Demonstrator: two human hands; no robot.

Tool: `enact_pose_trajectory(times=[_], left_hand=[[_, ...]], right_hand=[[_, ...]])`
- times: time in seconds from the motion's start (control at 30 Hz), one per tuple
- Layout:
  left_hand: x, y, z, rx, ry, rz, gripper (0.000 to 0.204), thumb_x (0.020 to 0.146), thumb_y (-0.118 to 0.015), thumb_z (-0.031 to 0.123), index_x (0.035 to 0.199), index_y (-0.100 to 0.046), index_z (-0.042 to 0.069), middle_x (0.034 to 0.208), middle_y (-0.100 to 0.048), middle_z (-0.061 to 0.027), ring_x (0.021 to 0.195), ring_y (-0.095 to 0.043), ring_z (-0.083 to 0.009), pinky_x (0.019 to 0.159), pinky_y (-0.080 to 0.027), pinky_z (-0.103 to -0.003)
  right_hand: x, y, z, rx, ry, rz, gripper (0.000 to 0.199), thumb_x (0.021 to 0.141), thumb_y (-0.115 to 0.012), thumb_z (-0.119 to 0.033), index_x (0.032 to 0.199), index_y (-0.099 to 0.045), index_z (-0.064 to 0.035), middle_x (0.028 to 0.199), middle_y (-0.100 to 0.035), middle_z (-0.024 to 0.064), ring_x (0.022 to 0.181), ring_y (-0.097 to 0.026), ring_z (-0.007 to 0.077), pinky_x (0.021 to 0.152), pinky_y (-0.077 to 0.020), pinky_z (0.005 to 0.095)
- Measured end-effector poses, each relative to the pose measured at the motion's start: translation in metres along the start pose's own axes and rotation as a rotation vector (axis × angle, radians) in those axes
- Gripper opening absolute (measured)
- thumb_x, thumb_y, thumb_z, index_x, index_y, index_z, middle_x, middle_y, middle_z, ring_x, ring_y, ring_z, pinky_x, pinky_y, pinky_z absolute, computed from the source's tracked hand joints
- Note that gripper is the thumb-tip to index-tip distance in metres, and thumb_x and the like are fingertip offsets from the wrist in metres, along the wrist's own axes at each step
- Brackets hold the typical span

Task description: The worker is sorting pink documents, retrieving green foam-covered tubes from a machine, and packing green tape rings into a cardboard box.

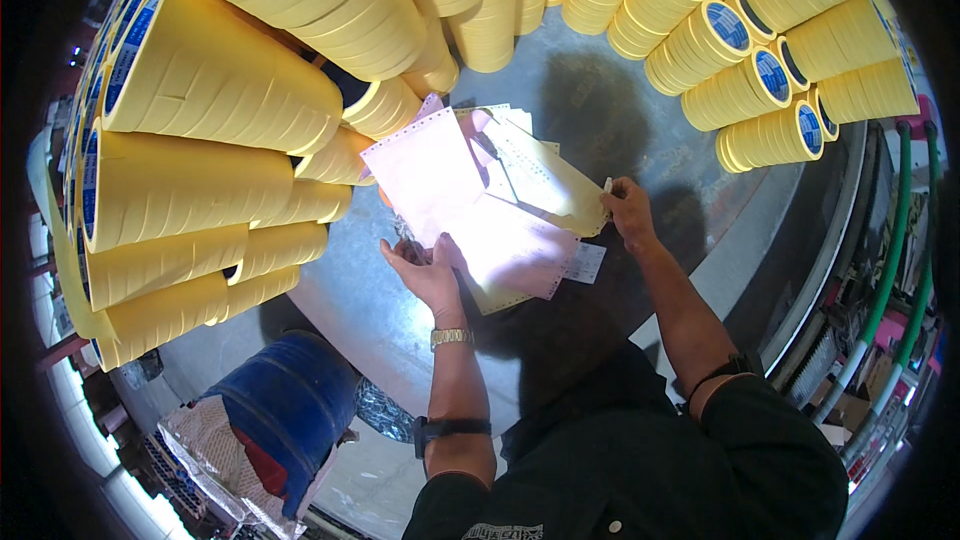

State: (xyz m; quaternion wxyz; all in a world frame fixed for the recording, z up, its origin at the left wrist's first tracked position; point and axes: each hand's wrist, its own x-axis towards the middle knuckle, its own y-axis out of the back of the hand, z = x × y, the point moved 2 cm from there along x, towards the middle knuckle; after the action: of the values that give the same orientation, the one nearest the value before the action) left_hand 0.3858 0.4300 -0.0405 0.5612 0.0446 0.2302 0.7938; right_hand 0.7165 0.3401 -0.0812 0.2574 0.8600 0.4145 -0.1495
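With the view read as a clock dial, pink sheets [430,165] with perforated edges are lying around the centre, fanning from 11 toward 4 o'clock above a grey surface [365,310], while a pale yellow sheet [548,178] is slanting beside them toward 1 o'clock. The left hand [425,275], at 8 o'clock, is resting its thumb at the edge of the pink sheets with its fingers spreading outward; whether it is gripping them cannot be told. The right hand [628,210], near 3 o'clock, is pinching a small white object [607,186] at the yellow sheet's outer end; its kind is remaining unclear. A small white slip [588,262] is protruding toward 4 o'clock. Yellow rolls [210,190] are standing stacked from 9 to 12 o'clock, and further stacks [765,145] are rising between 12 and 2. A blue drum [285,390] is occupying 8 o'clock, farther out.
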Motion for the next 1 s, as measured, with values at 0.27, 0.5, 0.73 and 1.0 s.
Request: enact_pose_trajectory(times=[0.27,0.5,0.73,1.0], left_hand=[[0.011,-0.001,0.001,0.096,0.003,0.052,0.099,0.078,-0.082,0.004,0.153,-0.018,-0.006,0.131,-0.049,-0.0192,0.116,-0.056,-0.0276,0.103,-0.043,-0.036],[0.034,0.003,0.001,0.496,-0.153,0.183,0.090,0.071,-0.087,0.018,0.140,-0.039,-0.014,0.141,-0.045,-0.0300,0.131,-0.047,-0.0411,0.111,-0.038,-0.045],[0.028,-0.026,0.026,0.568,-0.340,0.082,0.063,0.063,-0.087,0.031,0.104,-0.062,-0.010,0.133,-0.050,-0.0340,0.127,-0.047,-0.0449,0.108,-0.039,-0.049],[0.013,-0.048,0.008,-0.017,0.002,-0.135,0.061,0.074,-0.087,0.020,0.116,-0.050,-0.004,0.103,-0.061,-0.0143,0.089,-0.059,-0.0231,0.082,-0.050,-0.033]], right_hand=[[0.007,0.019,-0.001,0.020,0.062,0.062,0.011,0.089,-0.067,-0.009,0.095,-0.064,-0.0003,0.077,-0.062,0.0033,0.071,-0.060,0.0129,0.064,-0.0482,0.0283],[0.005,0.018,-0.021,0.336,0.124,-0.059,0.020,0.099,-0.060,-0.024,0.093,-0.064,-0.0057,0.078,-0.060,0.0012,0.066,-0.057,0.0102,0.059,-0.0459,0.0268],[-0.029,-0.094,-0.069,-0.207,0.382,-0.349,0.028,0.095,-0.059,-0.027,0.096,-0.063,0.0005,0.087,-0.064,0.0183,0.083,-0.064,0.0322,0.076,-0.0483,0.0418],[-0.021,-0.118,-0.052,-0.340,0.500,-0.162,0.034,0.095,-0.061,-0.026,0.111,-0.064,0.0039,0.109,-0.067,0.0227,0.101,-0.064,0.0403,0.089,-0.0489,0.0438]])
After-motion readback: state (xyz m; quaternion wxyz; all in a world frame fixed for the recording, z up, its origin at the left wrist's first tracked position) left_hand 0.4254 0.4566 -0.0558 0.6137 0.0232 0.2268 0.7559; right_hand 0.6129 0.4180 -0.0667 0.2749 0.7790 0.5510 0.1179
